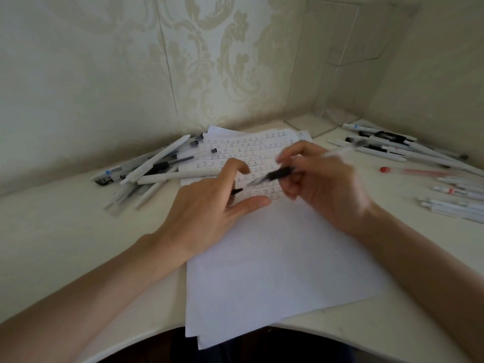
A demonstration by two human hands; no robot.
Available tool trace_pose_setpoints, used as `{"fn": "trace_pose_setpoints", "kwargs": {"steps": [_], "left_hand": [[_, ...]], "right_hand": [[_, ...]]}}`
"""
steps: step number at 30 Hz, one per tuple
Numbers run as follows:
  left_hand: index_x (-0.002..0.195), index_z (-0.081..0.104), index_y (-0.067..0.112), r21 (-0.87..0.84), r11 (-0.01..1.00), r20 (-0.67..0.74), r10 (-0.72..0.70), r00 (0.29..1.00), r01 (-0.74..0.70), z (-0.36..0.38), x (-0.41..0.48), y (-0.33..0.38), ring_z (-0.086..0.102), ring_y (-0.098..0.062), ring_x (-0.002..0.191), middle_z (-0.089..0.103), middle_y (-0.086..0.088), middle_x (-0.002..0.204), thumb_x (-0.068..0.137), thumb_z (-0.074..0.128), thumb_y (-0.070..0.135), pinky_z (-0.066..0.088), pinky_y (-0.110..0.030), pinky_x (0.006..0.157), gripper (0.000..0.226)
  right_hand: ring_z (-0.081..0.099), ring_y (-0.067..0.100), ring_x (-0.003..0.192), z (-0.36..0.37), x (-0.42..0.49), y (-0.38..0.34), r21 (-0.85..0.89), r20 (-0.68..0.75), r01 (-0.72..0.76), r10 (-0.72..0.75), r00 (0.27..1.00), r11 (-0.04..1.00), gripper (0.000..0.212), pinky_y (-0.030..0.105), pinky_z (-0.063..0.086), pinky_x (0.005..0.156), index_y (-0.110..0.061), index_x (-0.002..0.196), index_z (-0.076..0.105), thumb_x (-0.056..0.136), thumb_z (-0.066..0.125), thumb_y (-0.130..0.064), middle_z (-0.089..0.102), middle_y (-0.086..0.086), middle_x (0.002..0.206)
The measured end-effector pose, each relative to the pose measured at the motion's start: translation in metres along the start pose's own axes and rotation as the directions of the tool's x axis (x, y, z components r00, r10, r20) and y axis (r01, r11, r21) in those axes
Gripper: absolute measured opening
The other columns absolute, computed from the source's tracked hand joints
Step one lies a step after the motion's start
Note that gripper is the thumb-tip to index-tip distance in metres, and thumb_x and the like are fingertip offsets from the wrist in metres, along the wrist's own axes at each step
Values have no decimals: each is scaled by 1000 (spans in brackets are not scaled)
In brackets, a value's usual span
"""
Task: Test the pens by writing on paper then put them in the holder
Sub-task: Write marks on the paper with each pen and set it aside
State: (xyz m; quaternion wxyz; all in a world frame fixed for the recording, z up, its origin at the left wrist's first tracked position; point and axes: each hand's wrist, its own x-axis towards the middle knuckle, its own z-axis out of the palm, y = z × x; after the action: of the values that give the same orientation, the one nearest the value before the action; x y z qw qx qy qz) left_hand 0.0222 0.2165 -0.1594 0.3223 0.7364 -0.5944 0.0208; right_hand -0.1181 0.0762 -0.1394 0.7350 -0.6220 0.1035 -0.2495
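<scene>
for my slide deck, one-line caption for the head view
Right hand holds a pen over the tally-marked paper while left hand pinches a black cap.

I read the paper stack (275, 258) at frame centre as smooth, matt white sheet. The pens (154, 166) at left have white plastic barrels, matt to satin; a few look clear. The red pen (413, 171) at right is translucent plastic. The holder (337, 61), upper right, is clear glossy plastic. The tabletop (65, 231) is smooth and cream with a low sheen. The wallpaper (204, 61) is patterned with a faint lustre.

Dim soft light, motion blur, wide-angle distortion
</scene>
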Motion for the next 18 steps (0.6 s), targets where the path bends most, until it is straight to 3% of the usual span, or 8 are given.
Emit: {"fn": "trace_pose_setpoints", "kwargs": {"steps": [2, 4, 6, 8, 11, 18], "left_hand": [[112, 37, 28, 31, 998, -10, -52, 999, 52, -1, 0, 1, 50, -4, 60, 47, 11, 62, 67, 32, 77, 37, -22, 54, 67], [116, 39, 28, 103, 994, 3, -38, 999, 38, 1, -1, 3, 45, -4, 63, 41, 16, 64, 69, 34, 76, 33, -25, 54, 67], [116, 44, 27, 166, 986, 40, 21, 999, -27, 4, 0, 1, 40, -5, 70, 36, 19, 68, 74, 40, 70, 24, -25, 59, 60], [110, 50, 26, 203, 976, 81, 65, 995, -81, 7, 2, -3, 44, -9, 79, 42, 18, 79, 77, 40, 70, 19, -23, 64, 56], [106, 50, 28, 188, 979, 109, 62, 992, -82, 10, 4, -8, 48, -9, 85, 50, 13, 90, 74, 31, 71, 22, -24, 69, 57], [106, 50, 28, 182, 980, 122, 54, 991, -76, 10, 4, -8, 44, -7, 82, 50, 14, 91, 74, 31, 71, 25, -24, 70, 57]], "right_hand": [[58, 23, 64, -12, 0, -11, -77, -58, 11, -15, 998, 997, 24, 27, 47, 58, -2, 91, 63, 82, 45, -15, 67, 17, 74], [62, 20, 68, -20, -1, -14, -245, -144, 6, -42, 989, 970, 17, 27, 50, 62, -5, 89, 65, 86, 58, -20, 70, 14, 78], [57, 11, 57, -19, -2, -10, -438, -245, -50, -66, 967, 898, 15, 21, 45, 55, -9, 75, 62, 79, 70, -21, 67, 4, 64], [42, 4, 43, -15, 0, -2, -564, -342, -119, -100, 934, 817, 27, 14, 34, 45, -9, 63, 50, 79, 72, -12, 54, -2, 48], [30, 3, 38, -8, 1, 5, -634, -372, -141, -141, 917, 760, 22, 15, 25, 39, -1, 62, 44, 76, 60, 0, 40, 2, 47], [35, 4, 36, -4, 3, 11, -670, -317, -115, -143, 937, 733, 26, 18, 30, 40, -8, 59, 41, 77, 59, -2, 44, 1, 44]]}}
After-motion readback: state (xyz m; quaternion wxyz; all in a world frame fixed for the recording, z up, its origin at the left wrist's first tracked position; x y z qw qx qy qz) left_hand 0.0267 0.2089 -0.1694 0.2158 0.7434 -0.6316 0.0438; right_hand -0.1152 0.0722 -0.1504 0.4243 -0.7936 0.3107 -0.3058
